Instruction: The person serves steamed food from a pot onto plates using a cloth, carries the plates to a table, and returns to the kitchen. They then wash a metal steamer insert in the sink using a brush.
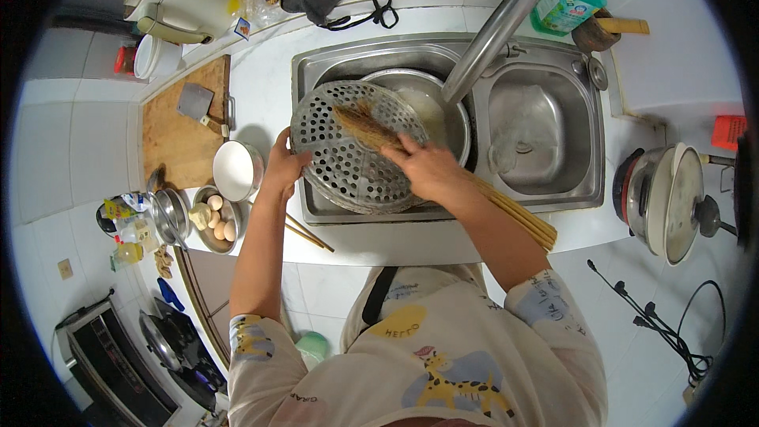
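Note:
My left hand (286, 161) grips the left rim of a round metal steamer plate (338, 172) full of holes. The plate is tilted over the larger basin of the stainless steel sink (379, 50). In my right hand (430, 169) is a straw brush (370, 130), its bristles against the plate and its bundled handle reaching to the lower right. Partly hidden under the plate, a metal basin (459, 130) holds cloudy water. The faucet (492, 41) hangs over that basin's right side.
A white bowl (234, 171), a metal bowl of eggs (204, 238) and chopsticks (308, 233) stand left of the sink. Behind them a cleaver (194, 101) lies on a wooden cutting board (172, 148). To the right are a soap bottle (568, 3) and a lidded pot (658, 201).

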Action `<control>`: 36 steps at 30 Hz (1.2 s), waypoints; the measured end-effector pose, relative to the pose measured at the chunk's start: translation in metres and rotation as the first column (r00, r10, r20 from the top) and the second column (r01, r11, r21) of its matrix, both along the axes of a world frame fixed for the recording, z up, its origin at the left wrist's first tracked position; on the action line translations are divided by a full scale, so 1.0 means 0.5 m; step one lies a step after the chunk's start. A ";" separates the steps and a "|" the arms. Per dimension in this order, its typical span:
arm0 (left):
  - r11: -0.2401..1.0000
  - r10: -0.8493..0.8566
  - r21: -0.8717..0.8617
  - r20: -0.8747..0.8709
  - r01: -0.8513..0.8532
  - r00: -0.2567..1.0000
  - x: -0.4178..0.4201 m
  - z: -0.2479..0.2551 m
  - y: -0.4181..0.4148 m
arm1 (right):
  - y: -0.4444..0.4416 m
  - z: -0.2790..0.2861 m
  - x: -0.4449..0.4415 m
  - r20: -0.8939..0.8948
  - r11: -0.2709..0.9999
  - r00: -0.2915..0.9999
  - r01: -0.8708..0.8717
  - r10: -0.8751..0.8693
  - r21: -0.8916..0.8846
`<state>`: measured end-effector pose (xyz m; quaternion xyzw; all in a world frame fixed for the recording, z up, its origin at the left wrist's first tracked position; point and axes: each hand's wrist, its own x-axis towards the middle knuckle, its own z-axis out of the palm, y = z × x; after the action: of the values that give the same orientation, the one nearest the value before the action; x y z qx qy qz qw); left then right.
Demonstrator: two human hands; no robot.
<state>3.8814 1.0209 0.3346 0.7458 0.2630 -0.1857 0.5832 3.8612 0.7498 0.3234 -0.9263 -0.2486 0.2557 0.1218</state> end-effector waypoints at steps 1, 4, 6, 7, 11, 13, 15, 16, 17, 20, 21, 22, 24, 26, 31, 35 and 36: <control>1.000 0.010 -0.012 0.014 -0.010 1.000 0.010 0.002 -0.001 | 0.009 -0.042 0.008 -0.020 0.996 0.998 0.066 -0.067 -0.064; 0.999 0.026 -0.035 0.019 -0.025 0.999 0.034 0.005 0.000 | -0.001 -0.138 0.108 -0.142 0.947 0.967 0.169 -0.213 -0.272; 1.000 -0.022 0.014 -0.011 0.023 1.000 0.057 0.001 0.020 | -0.028 -0.132 0.139 -0.196 0.938 0.957 0.145 -0.214 -0.316; 0.998 -0.048 0.036 -0.027 0.049 0.998 0.066 0.001 0.023 | -0.037 -0.126 0.142 -0.140 0.944 0.967 0.164 -0.211 -0.286; 1.000 0.003 0.003 0.011 -0.003 1.000 0.068 -0.014 0.019 | -0.004 -0.012 0.081 -0.095 0.985 0.987 0.117 -0.130 -0.128; 0.998 -0.049 0.047 -0.009 0.050 0.999 0.086 -0.032 0.032 | 0.032 0.004 0.041 -0.028 0.999 0.999 0.035 -0.035 -0.017; 0.994 -0.085 0.062 -0.040 0.087 0.996 0.103 -0.034 0.031 | 0.032 -0.075 0.067 -0.114 0.984 0.985 0.117 -0.133 -0.136; 0.993 -0.102 0.058 -0.049 0.105 0.994 0.121 -0.012 0.018 | 0.013 -0.150 0.103 -0.174 0.950 0.962 0.158 -0.210 -0.270; 0.992 -0.108 0.060 -0.050 0.111 0.993 0.140 0.007 0.015 | 0.001 -0.186 0.137 -0.217 0.901 0.935 0.179 -0.281 -0.394; 0.998 0.015 0.063 0.023 -0.016 1.000 0.141 -0.013 0.062 | -0.021 -0.132 0.166 -0.353 0.788 0.928 -0.128 -0.119 -0.603; 0.996 0.075 0.048 0.060 -0.078 0.995 0.133 -0.002 0.049 | -0.034 -0.120 0.152 -0.261 0.848 0.960 -0.050 -0.106 -0.528; 0.992 0.126 0.015 0.067 -0.127 0.990 0.112 0.025 0.029 | -0.043 -0.108 0.133 -0.159 0.898 0.982 0.021 -0.101 -0.440; 0.985 0.144 -0.094 -0.005 -0.144 0.990 0.052 -0.008 0.037 | -0.056 -0.079 0.096 -0.010 0.946 0.988 0.143 -0.152 -0.291; 0.997 0.078 0.005 -0.066 -0.078 0.995 -0.022 -0.007 0.004 | -0.057 -0.052 0.050 0.053 0.953 0.969 0.245 -0.239 -0.178; 1.000 0.001 0.028 0.026 -0.002 1.000 -0.023 -0.004 -0.008 | 0.022 -0.028 0.019 0.055 1.000 0.998 0.008 -0.008 0.005; 0.993 0.001 0.119 0.014 -0.003 1.000 0.033 -0.014 0.032 | 0.005 -0.135 0.133 -0.126 0.940 0.976 0.130 -0.178 -0.315; 0.991 -0.016 0.130 0.021 0.013 1.000 0.043 -0.014 0.044 | -0.008 -0.138 0.150 -0.128 0.929 0.978 0.110 -0.165 -0.354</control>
<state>3.9028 1.0430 0.3275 0.7860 0.2626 -0.1644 0.5350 3.9365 0.7460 0.2546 -0.9256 -0.1241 0.3576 -0.0057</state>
